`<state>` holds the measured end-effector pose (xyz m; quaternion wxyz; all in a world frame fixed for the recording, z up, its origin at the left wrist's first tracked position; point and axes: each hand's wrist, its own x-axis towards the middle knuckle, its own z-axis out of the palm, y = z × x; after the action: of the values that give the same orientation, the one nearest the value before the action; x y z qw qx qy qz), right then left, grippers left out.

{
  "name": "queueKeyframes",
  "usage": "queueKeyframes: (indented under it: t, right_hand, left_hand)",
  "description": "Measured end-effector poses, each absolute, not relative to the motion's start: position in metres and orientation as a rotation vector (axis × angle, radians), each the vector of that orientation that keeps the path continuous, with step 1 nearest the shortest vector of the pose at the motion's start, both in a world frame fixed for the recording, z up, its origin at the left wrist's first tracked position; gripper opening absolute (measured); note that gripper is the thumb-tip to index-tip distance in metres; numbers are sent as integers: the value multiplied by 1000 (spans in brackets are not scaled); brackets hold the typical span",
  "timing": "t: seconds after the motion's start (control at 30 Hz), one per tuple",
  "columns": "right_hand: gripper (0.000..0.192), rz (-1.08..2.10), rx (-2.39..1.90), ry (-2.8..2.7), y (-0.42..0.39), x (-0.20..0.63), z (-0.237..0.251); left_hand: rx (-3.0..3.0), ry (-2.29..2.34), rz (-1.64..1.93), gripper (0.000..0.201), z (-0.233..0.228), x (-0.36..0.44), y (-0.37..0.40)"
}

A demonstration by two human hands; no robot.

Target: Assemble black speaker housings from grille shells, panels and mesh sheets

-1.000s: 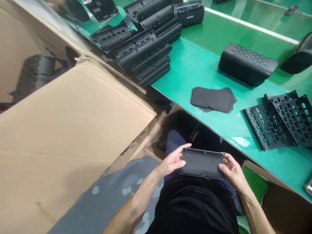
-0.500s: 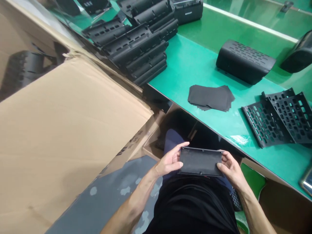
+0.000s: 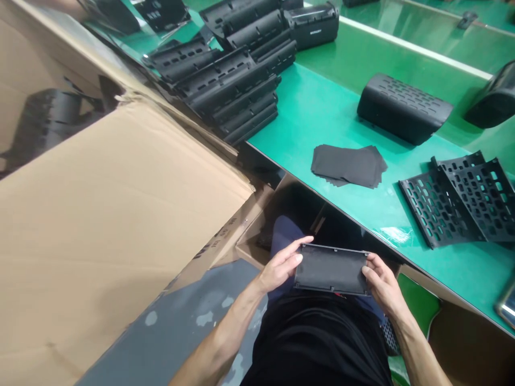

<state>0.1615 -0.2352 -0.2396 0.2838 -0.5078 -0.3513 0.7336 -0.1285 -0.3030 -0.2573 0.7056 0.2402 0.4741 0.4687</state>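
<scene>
A flat black rectangular panel [image 3: 330, 269] lies over my lap, just below the front edge of the green table [image 3: 322, 107]. My left hand [image 3: 281, 265] grips its left end, thumb on top. Its right end is held by my right hand [image 3: 382, 284], fingertips pressing the surface. On the table lie a stack of thin black sheets [image 3: 348, 165], two perforated black grilles [image 3: 458, 199] at the right, and a curved perforated black housing [image 3: 404, 107] behind them.
A large cardboard box flap [image 3: 112, 214] fills the left. Stacks of black slotted housings [image 3: 229, 80] stand at the table's far left. Another black housing [image 3: 497, 99] sits at the right edge, a shiny object [image 3: 507, 305] at lower right. Open cartons [image 3: 257, 230] stand under the table.
My hands and the panel stay almost in place; the fingers shift slightly along its edges. The view wobbles a little.
</scene>
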Motion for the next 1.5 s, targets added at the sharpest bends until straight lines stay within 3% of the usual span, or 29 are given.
queueKeyframes:
  t: [0.5,0.77,0.97,1.3,1.5]
  right_hand:
    - [44,1938,-1333,-956,-235,158,-230]
    - [31,1673,-1270,-1008,-218,157,-199]
    - [36,1526,-1331,-1059,-213,152,-181]
    - [45,1483,-1372,-1016,-215,145,-177]
    - [48,1523,-1345,-950,-214,143,-178]
  left_hand:
    - [872,1143,990,65,-262,-133,-295]
    - [1090,1086,1089,59,-231,-139,-252]
    - [1202,1115,1094,59,-213,-135,-230]
    - [1144,1162,1144,53,-199,-132,-229]
    - [813,884,1273,58,-209,-127,-238]
